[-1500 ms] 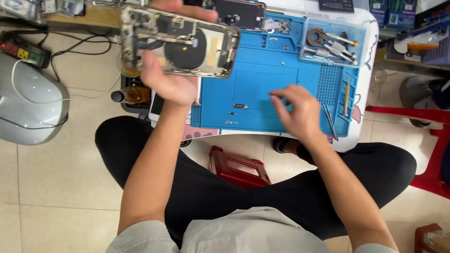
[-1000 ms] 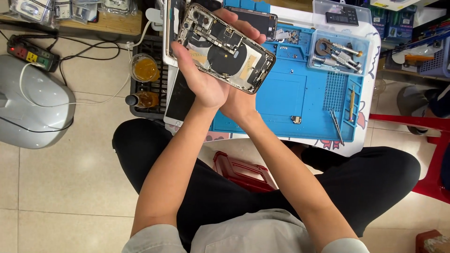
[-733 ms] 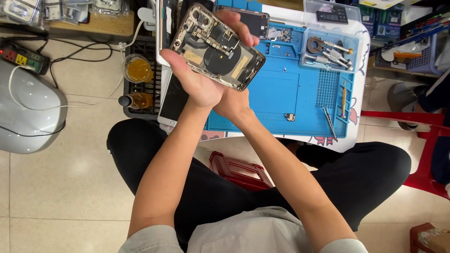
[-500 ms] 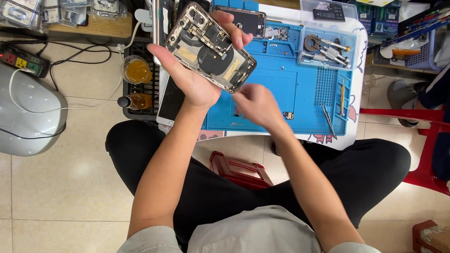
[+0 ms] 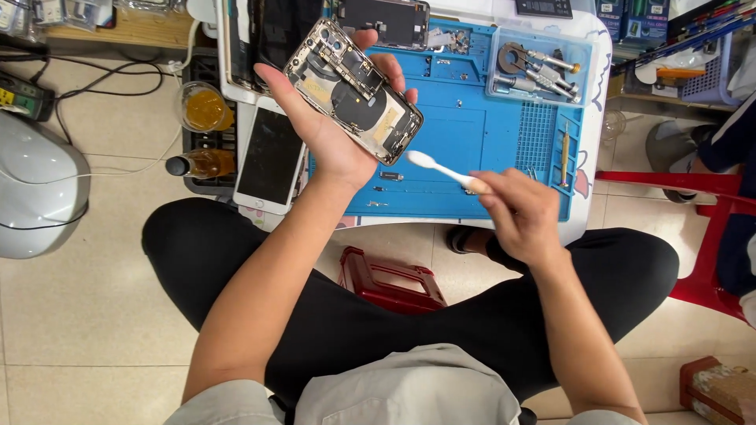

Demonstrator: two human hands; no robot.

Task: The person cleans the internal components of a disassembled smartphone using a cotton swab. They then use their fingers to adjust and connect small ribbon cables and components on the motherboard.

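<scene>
Left hand (image 5: pixel 335 142) was raised over the blue repair mat (image 5: pixel 472 134), palm up, fingers wrapped round an opened phone housing (image 5: pixel 352 90), internals facing the camera, tilted diagonally. Right hand (image 5: pixel 524 216) was closed on a white toothbrush (image 5: pixel 441 168), its head pointing up-left, just beside the housing's lower corner; contact could not be told. A clear tray of tools (image 5: pixel 539 67) sat at the mat's far right. A white phone, screen up (image 5: pixel 272 161), lay left of the mat, near a glass of amber liquid (image 5: pixel 205 109). Red stool (image 5: pixel 390 279) stood between the knees.
</scene>
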